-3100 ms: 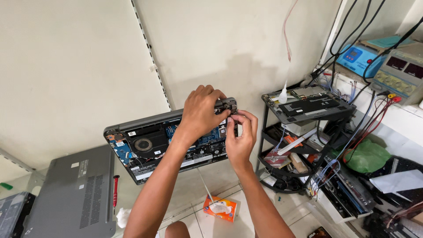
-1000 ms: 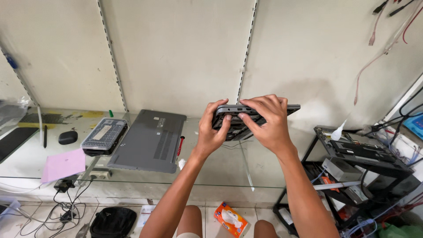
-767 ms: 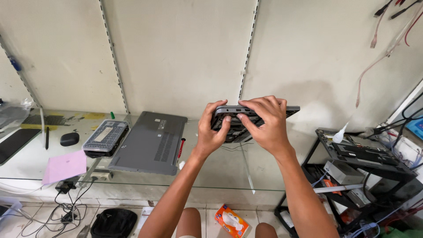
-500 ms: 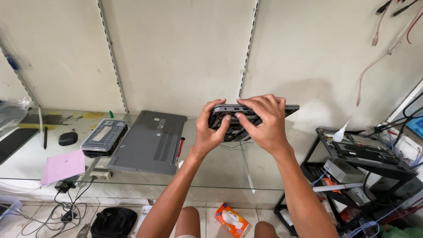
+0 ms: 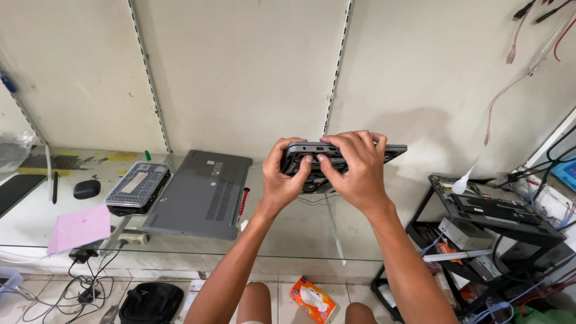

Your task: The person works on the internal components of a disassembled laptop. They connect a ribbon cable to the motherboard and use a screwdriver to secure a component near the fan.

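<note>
An opened grey laptop (image 5: 393,148) is lifted off the glass table and seen edge-on, its open underside turned towards me. My left hand (image 5: 283,180) grips its left end, thumb on the edge. My right hand (image 5: 354,168) covers the middle from above, fingers curled over the top edge. A grey laptop bottom cover (image 5: 201,193) lies flat on the glass table (image 5: 300,231) to the left of my hands, with a red-handled screwdriver (image 5: 242,201) beside it.
A clear screwdriver-bit case (image 5: 137,186), a black mouse (image 5: 87,189), a pink sheet (image 5: 80,227) and a pen (image 5: 54,187) lie at the left. A black wire rack (image 5: 498,210) with devices stands at the right. An orange tissue box (image 5: 310,298) and a black bag (image 5: 150,302) are on the floor.
Three seconds ago the laptop lay open side up near the rack; now it is lifted edge-on in both hands. Over the last second the hands barely moved.
</note>
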